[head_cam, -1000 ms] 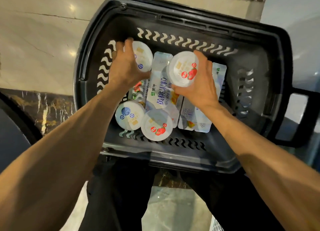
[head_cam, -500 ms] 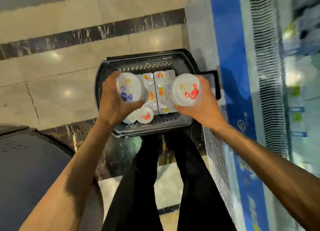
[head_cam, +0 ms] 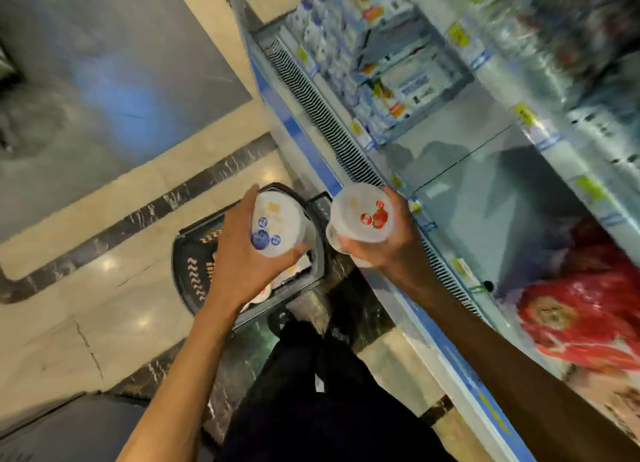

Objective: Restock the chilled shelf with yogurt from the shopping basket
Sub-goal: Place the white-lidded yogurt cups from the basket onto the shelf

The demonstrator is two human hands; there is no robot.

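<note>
Where the chilled shelf (head_cam: 485, 191) runs along the person's right, a bare stretch of it lies between packed bottles (head_cam: 329, 35) further along and red packs (head_cam: 581, 295) nearer. The black shopping basket (head_cam: 194, 271) sits on the floor (head_cam: 104, 323) just beside the cabinet's foot, with a few tubs (head_cam: 263, 293) showing inside. Both hands are raised above it. The left hand (head_cam: 239, 257) wraps its fingers round a blueberry yogurt cup (head_cam: 277, 226), and the right hand (head_cam: 388, 250) clasps a strawberry yogurt cup (head_cam: 360, 215) close to the shelf edge. These cups look light, thin-walled and probably slick with chill. I'd judge them easy to dent at the top, so the side wall is the place to hold.
</note>
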